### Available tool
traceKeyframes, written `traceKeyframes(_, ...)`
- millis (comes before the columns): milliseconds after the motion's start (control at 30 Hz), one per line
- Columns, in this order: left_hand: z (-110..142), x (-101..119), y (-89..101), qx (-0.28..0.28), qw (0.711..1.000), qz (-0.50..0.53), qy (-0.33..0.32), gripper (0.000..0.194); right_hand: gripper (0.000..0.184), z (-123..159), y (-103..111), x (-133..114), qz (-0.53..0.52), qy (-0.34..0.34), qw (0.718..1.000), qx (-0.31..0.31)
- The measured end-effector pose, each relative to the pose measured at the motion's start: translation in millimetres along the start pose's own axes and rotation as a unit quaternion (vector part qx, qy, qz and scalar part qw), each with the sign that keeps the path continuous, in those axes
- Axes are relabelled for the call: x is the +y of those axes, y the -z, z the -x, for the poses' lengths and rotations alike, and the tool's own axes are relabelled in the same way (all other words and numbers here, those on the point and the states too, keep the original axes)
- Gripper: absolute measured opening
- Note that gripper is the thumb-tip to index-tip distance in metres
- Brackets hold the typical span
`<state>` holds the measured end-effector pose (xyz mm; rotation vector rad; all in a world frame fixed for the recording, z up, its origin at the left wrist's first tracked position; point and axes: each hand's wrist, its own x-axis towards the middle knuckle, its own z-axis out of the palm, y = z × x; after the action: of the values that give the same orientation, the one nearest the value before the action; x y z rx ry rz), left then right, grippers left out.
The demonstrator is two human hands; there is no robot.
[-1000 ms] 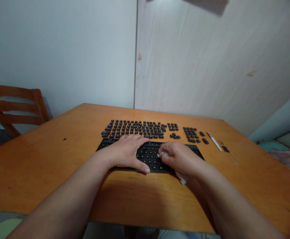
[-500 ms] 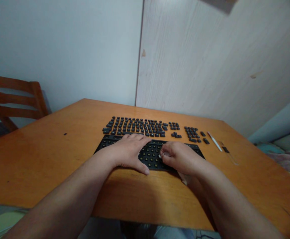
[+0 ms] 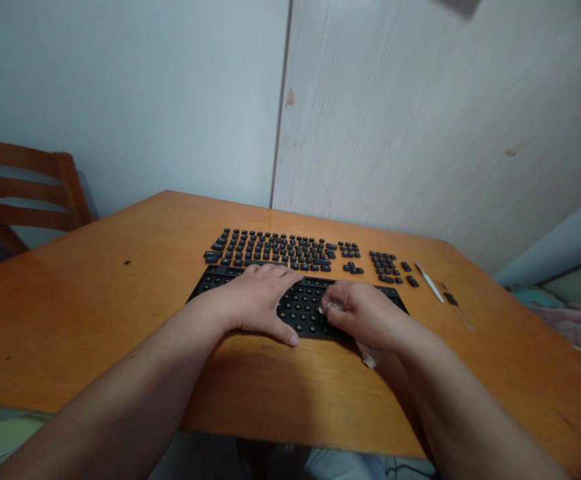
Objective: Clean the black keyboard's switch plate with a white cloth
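Note:
A black keyboard base (image 3: 298,310) with its keycaps off lies near the front of the wooden table. Across its left half my left hand (image 3: 258,297) lies flat with fingers spread, the thumb over the front edge. My right hand (image 3: 363,310) is closed in a pinch around a crumpled white tissue (image 3: 369,357), pressed to the switches right of the middle. A bit of the tissue shows at the fingertips and more hangs below the palm. Behind the base, the black keycaps (image 3: 270,247) are laid out in keyboard order.
Two separate keycap groups, including the number-pad keys (image 3: 384,265), sit at the right. Beyond them lie a white brush-like stick (image 3: 429,283) and a thin wire tool with a dark handle (image 3: 450,299). A small dark piece (image 3: 127,263) is at the left. A wooden chair (image 3: 25,180) stands beyond.
The view has tilted and shifted slightly. My right hand with the tissue has moved only a little over the switches; my left hand stays on the keyboard base.

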<state>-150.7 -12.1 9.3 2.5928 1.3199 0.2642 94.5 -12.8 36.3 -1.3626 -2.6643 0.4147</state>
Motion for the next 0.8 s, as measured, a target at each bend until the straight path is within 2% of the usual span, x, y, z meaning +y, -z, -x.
traceKeyframes(67,-0.4,-0.5,-0.2,-0.002,1.0,0.0,0.0,0.114,0.011,0.2,-0.3,1.2,-0.004,-0.006,1.0,0.011)
traceKeyframes(233,-1.0,1.0,2.7,-0.019,1.0,-0.012,0.006,0.117,0.011,3.4,6.9,10.1,-0.069,-0.026,0.997,-0.038)
traceKeyframes(467,0.8,6.9,9.7,-0.04,0.999,-0.029,0.016,0.117,0.008,9.5,26.4,29.3,-0.088,-0.081,0.993,-0.009)
traceKeyframes(700,0.7,4.9,7.3,-0.032,0.999,-0.026,0.02,0.117,0.006,7.6,17.9,25.1,-0.072,-0.067,0.995,-0.025)
traceKeyframes(800,0.5,4.3,6.4,-0.033,0.999,-0.03,0.02,0.117,0.006,9.0,15.8,22.9,-0.079,-0.07,0.993,-0.057)
